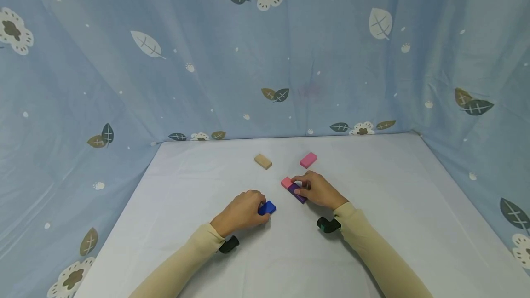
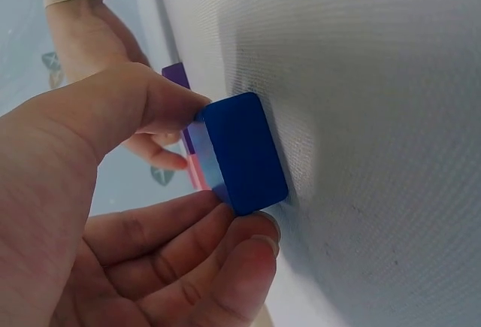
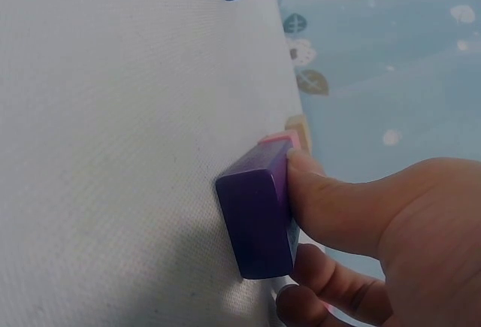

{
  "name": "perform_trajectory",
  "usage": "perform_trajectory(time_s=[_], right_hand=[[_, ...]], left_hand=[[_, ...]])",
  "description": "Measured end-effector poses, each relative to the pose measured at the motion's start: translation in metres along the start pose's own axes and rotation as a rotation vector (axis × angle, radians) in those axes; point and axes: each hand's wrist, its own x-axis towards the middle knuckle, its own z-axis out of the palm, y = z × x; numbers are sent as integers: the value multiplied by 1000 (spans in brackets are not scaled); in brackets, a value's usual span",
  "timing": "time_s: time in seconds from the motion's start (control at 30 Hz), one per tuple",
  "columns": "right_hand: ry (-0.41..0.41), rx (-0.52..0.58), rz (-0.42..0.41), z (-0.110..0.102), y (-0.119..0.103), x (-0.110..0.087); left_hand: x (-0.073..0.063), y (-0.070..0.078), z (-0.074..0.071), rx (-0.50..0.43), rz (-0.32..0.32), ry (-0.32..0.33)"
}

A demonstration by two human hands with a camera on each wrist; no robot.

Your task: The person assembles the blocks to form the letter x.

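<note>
My left hand (image 1: 243, 209) pinches a blue block (image 1: 268, 208) by its edges, thumb on one side and fingertips on the other. The left wrist view shows this blue block (image 2: 246, 152) close over the white cloth. To its right, my right hand (image 1: 319, 190) grips a dark purple block (image 1: 296, 192) between thumb and fingers. In the right wrist view the thumb presses the side of the purple block (image 3: 252, 218). At the purple block's far end is a coral-pink block (image 1: 286, 181), lined up end to end with it.
Farther back on the white-covered table (image 1: 207, 169) lie a tan block (image 1: 263, 161) and a pink block (image 1: 308, 160), apart from each other. A blue patterned curtain (image 1: 232, 59) encloses the back and sides. Each wrist carries a small black camera.
</note>
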Motion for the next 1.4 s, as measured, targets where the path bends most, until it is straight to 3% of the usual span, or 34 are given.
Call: perform_trajectory(time_s=[0.63, 1.4], right_hand=[[1, 3, 12, -1, 1, -2], [0, 0, -11, -1, 2, -2]], left_hand=[[5, -3, 4, 35, 10, 12], [23, -5, -4, 15, -19, 29]])
